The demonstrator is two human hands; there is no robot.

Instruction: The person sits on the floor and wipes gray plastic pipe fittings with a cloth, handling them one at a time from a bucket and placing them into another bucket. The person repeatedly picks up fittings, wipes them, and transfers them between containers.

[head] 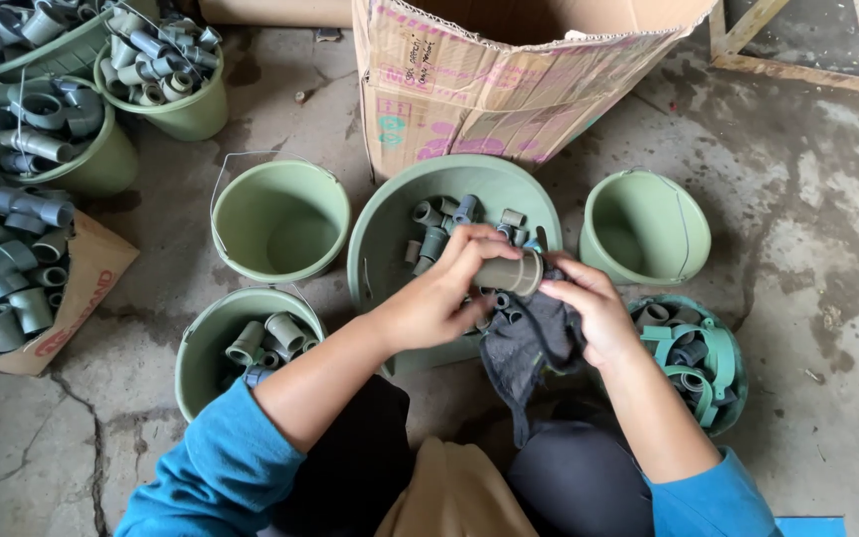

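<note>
Nearest the camera, the person's lap, in tan and dark cloth, is showing at the bottom edge, with two teal sleeves (213,475) reaching forward from it. The left hand (436,295) is curling over a short grey pipe fitting (511,271), its fingers (477,246) closed around the near end, wrist bent and forearm angling in from the lower left. The right hand (594,310) is pressing a dark rag (527,348) against the fitting's other end, fingers closed on the cloth, with the rag's tail hanging down toward the lap. The fitting is being held in the air just above the near rim of a large green basin (390,224), which is holding more grey fittings. Around it on the concrete floor (817,249) are sitting an empty green bucket (280,219) to the left, another empty bucket (645,229) to the right, a bucket of fittings (246,343) by the left forearm and a tub of green clamps (698,363) by the right wrist. A cardboard box (509,75) is standing behind the basin, and more buckets and an open carton of elbows (7,278) are crowding the far left. As a judgement, the fitting could slip from the rag-covered grip and drop among the others in the basin, or the hanging cloth could be snagging on the rim.
</note>
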